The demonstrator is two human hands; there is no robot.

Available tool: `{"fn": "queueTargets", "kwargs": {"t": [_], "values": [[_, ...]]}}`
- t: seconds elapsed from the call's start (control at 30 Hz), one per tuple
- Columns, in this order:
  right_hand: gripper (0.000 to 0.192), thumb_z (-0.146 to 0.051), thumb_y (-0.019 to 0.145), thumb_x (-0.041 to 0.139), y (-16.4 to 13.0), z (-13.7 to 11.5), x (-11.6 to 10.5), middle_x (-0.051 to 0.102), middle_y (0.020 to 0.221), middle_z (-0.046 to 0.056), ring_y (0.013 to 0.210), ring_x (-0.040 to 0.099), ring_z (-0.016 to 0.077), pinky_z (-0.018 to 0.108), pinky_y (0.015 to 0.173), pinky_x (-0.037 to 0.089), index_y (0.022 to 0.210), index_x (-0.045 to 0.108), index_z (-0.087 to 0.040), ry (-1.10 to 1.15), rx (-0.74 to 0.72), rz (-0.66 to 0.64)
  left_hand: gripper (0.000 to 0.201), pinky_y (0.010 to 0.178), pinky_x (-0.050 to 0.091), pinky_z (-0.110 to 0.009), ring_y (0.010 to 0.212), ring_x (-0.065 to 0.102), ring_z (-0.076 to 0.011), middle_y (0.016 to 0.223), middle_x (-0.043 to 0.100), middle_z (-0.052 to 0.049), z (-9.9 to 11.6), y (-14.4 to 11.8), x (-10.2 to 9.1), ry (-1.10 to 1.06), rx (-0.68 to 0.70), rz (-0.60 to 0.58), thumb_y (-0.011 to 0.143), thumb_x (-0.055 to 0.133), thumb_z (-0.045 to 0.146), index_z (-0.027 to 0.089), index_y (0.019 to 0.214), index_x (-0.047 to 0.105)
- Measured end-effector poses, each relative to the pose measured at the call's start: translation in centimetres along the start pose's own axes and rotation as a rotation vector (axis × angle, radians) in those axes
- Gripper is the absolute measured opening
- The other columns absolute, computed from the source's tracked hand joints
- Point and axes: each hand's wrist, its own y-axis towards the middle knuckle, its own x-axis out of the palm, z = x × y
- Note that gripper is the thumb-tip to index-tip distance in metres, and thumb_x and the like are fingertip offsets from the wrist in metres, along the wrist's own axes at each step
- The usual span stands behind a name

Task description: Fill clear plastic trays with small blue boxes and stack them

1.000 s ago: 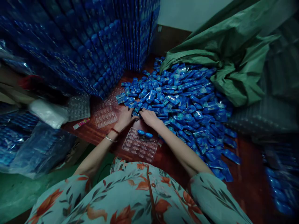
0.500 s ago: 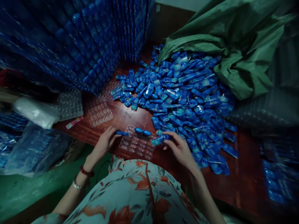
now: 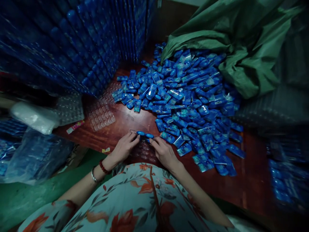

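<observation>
Just in front of my body lies a clear moulded plastic tray [image 3: 145,153], with two small blue oval packs [image 3: 140,133] standing along its far edge. My left hand [image 3: 126,146] is bent over the tray's left side, its fingers closed; what they pinch is hidden. From the right, my right hand [image 3: 165,153] reaches over the tray, thumb and fingers closed at a bit of blue pack beside the right oval. A large heap of blue packs in clear wrap [image 3: 183,96] spreads beyond my right hand.
Tall stacks of filled blue trays [image 3: 91,48] rise at the back left. More clear trays [image 3: 101,116] lie on the brown table [image 3: 130,119], near a pink strip [image 3: 75,127] and a yellow scrap [image 3: 105,150]. Green cloth [image 3: 241,48] drapes over the heap's far right.
My hands have come together over the tray from either side, bringing the blue packs they held inward. A yellow scrap now shows by my left wrist. The view has shifted slightly.
</observation>
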Motion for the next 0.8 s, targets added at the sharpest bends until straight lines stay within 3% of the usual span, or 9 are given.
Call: {"fn": "queueTargets", "kwargs": {"t": [0.1, 0.17, 0.27, 0.37, 0.47, 0.53, 0.67, 0.8], "values": [[0.037, -0.005, 0.088, 0.039, 1.2, -1.3, -0.9, 0.059, 0.103, 0.012, 0.096, 0.059, 0.0211, 0.031, 0.076, 0.051, 0.12, 0.055, -0.017, -0.107, -0.006, -0.121, 0.03, 0.086, 0.05, -0.042, 0.099, 0.055, -0.0227, 0.104, 0.059, -0.013, 0.8, 0.4, 0.5, 0.056, 0.005, -0.123, 0.092, 0.035, 0.012, 0.016, 0.114, 0.054], [0.037, -0.006, 0.088, 0.04, 1.8, -2.1, -1.2, 0.059, 0.105, 0.012, 0.096, 0.058, 0.0214, 0.03, 0.075, 0.05, 0.119, 0.054, -0.018, -0.158, 0.0, -0.165, 0.031, 0.086, 0.049, -0.042, 0.1, 0.054, -0.0228, 0.106, 0.058, -0.013, 1.0, 0.6, 0.9, 0.079, 0.003, -0.144, 0.092, 0.036, 0.012, 0.016, 0.116, 0.053], [0.032, -0.012, 0.09, 0.043, 2.0, -2.4, -1.6, 0.06, 0.102, 0.01, 0.093, 0.059, 0.0199, 0.028, 0.075, 0.048, 0.119, 0.056, -0.019, -0.182, 0.014, -0.146, 0.033, 0.084, 0.049, -0.038, 0.102, 0.053, -0.0217, 0.113, 0.055, -0.013, 0.7, 0.3, 0.9, 0.056, 0.003, -0.059, 0.093, 0.036, 0.014, 0.018, 0.122, 0.05], [0.029, -0.024, 0.094, 0.043, 1.5, -1.0, -2.2, 0.062, 0.097, 0.007, 0.088, 0.061, 0.0169, 0.025, 0.075, 0.046, 0.119, 0.057, -0.023, -0.124, 0.044, -0.032, 0.031, 0.079, 0.049, -0.031, 0.097, 0.053, -0.0182, 0.113, 0.052, -0.01, -0.2, 0.1, 0.1, -0.033, -0.001, 0.074, 0.093, 0.042, 0.02, 0.023, 0.123, 0.052], [0.031, -0.025, 0.096, 0.037, 2.3, 1.1, -3.2, 0.064, 0.097, 0.007, 0.083, 0.063, 0.0161, 0.024, 0.068, 0.046, 0.118, 0.058, -0.024, -0.13, 0.25, 0.066, 0.026, 0.076, 0.048, -0.026, 0.089, 0.055, -0.0149, 0.104, 0.054, -0.008, -1.9, 1.7, -0.6, -0.152, -0.203, 0.247, 0.093, 0.043, 0.024, 0.021, 0.116, 0.057], [0.03, -0.026, 0.095, 0.037, 3.9, 1.8, -3.6, 0.064, 0.1, 0.009, 0.08, 0.065, 0.0185, 0.026, 0.064, 0.046, 0.116, 0.058, -0.022, -0.201, 0.4, 0.022, 0.025, 0.077, 0.048, -0.027, 0.086, 0.056, -0.015, 0.098, 0.056, -0.007, -3.6, 4.1, -0.7, -0.182, -0.348, 0.292, 0.094, 0.042, 0.026, 0.018, 0.111, 0.057], [0.037, -0.013, 0.091, 0.039, 7.6, 1.2, -2.9, 0.064, 0.101, 0.016, 0.081, 0.067, 0.0215, 0.027, 0.064, 0.049, 0.127, 0.048, -0.015, -0.332, 0.448, -0.17, 0.039, 0.088, 0.045, -0.038, 0.099, 0.055, -0.0248, 0.109, 0.056, -0.015, -6.9, 10.2, 0.0, 0.01, -0.488, 0.177, 0.087, 0.055, 0.031, 0.01, 0.119, 0.05], [0.042, -0.003, 0.088, 0.033, 8.3, 0.2, -1.4, 0.056, 0.111, 0.02, 0.085, 0.066, 0.0201, 0.026, 0.064, 0.051, 0.128, 0.044, -0.011, -0.434, 0.422, -0.196, 0.051, 0.083, 0.046, -0.042, 0.101, 0.055, -0.0317, 0.117, 0.049, -0.02, -8.3, 13.9, 0.4, 0.148, -0.534, -0.02, 0.08, 0.063, 0.024, 0.009, 0.125, 0.045]]}}
